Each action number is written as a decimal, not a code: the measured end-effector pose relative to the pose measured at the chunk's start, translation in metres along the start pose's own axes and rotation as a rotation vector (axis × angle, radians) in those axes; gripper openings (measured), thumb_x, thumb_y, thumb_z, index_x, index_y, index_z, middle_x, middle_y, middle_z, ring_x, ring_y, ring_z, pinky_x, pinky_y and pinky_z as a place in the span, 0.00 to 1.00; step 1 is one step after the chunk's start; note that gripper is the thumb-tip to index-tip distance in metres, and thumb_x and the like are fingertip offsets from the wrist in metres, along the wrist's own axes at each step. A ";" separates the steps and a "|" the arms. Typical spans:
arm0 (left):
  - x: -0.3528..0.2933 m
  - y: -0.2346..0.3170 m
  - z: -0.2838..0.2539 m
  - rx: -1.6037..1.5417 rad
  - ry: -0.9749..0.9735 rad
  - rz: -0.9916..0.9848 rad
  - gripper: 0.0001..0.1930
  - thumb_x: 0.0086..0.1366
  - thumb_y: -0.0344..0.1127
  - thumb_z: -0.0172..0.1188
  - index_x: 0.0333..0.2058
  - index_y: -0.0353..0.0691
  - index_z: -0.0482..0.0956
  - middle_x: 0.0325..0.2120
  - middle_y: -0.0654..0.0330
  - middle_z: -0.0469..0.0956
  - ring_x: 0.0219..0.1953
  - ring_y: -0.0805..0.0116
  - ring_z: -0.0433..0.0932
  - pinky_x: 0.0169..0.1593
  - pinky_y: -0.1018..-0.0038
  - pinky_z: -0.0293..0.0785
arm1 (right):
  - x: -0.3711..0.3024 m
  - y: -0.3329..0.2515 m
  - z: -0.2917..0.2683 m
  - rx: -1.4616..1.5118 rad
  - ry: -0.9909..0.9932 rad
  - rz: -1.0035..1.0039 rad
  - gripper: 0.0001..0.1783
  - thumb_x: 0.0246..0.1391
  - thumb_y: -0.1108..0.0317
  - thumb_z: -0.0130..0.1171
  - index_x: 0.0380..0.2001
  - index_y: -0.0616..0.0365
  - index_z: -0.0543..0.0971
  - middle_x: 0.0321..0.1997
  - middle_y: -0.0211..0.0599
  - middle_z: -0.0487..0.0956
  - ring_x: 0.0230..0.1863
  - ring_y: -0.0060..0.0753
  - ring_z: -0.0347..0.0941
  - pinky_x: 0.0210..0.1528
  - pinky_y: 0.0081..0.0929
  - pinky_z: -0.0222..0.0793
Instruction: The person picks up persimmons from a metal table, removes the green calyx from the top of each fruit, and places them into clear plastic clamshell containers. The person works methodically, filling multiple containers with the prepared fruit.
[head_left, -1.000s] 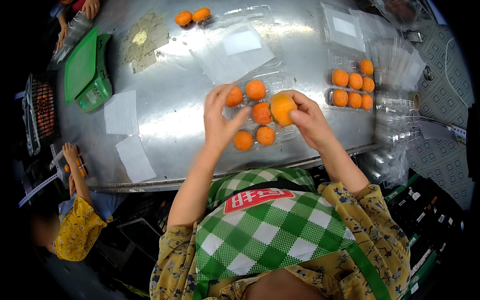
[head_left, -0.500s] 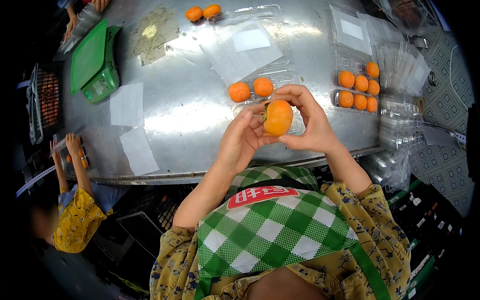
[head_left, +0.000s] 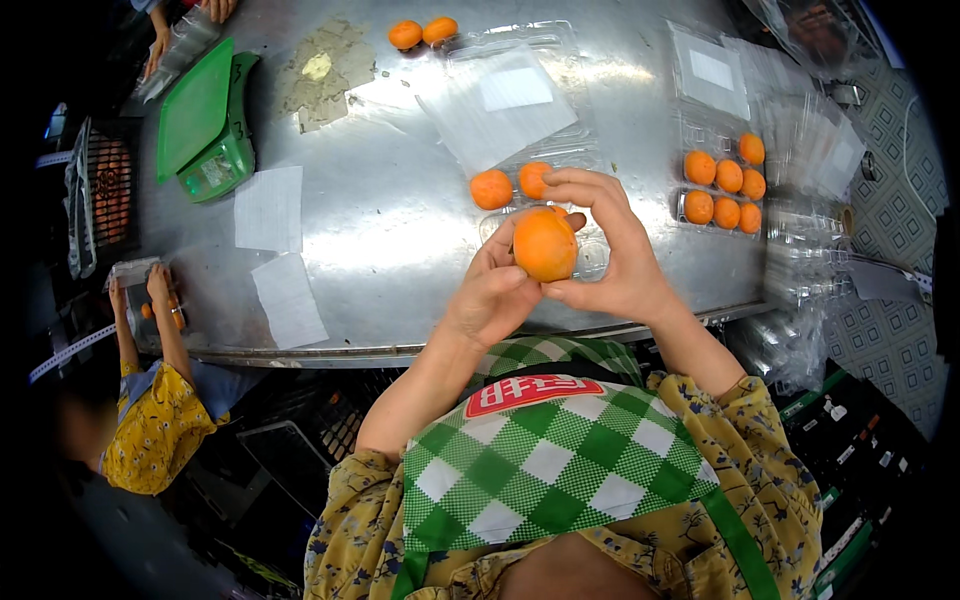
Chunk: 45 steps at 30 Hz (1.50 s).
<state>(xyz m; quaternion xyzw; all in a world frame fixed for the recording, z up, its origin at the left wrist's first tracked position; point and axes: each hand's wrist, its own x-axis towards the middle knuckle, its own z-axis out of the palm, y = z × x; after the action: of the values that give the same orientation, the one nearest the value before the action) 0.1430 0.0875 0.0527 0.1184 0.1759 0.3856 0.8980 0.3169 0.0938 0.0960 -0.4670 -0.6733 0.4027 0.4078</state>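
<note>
Fingers of both hands, left hand and right hand, still grip one orange fruit, unchanged since half a second ago. Two loose fruits lie at eleven o'clock; a filled clear tray sits at two o'clock.

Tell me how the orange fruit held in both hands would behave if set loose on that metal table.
The orange fruit looks round and smooth, so it would probably roll on the bare steel table. It fills the fingers of the left hand and right hand, so likely fairly heavy for its size. Its skin may bruise if squeezed.
</note>
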 end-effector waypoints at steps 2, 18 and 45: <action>0.001 -0.001 0.000 0.012 -0.016 0.022 0.37 0.51 0.39 0.66 0.59 0.41 0.62 0.57 0.51 0.66 0.57 0.62 0.68 0.56 0.65 0.68 | -0.001 -0.004 0.006 -0.016 0.025 0.027 0.32 0.30 0.65 0.70 0.45 0.55 0.74 0.53 0.42 0.70 0.58 0.45 0.62 0.58 0.41 0.59; 0.001 -0.009 -0.016 -0.236 0.008 -0.064 0.28 0.69 0.53 0.43 0.57 0.36 0.62 0.51 0.49 0.71 0.50 0.53 0.74 0.55 0.60 0.70 | -0.001 0.008 0.001 -0.131 -0.004 -0.073 0.37 0.27 0.71 0.70 0.49 0.54 0.73 0.52 0.35 0.72 0.59 0.45 0.62 0.59 0.40 0.61; -0.041 -0.007 -0.059 0.040 0.405 -0.078 0.24 0.70 0.47 0.43 0.55 0.33 0.66 0.45 0.48 0.76 0.47 0.60 0.76 0.51 0.66 0.74 | -0.024 0.088 -0.028 0.151 0.124 0.390 0.29 0.40 0.68 0.69 0.48 0.60 0.72 0.43 0.35 0.78 0.46 0.28 0.74 0.52 0.26 0.67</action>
<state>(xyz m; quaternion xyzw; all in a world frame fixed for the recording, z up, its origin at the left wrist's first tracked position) 0.0971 0.0572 0.0063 0.0493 0.3651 0.3630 0.8559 0.3743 0.0964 0.0201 -0.5804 -0.5120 0.4937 0.3966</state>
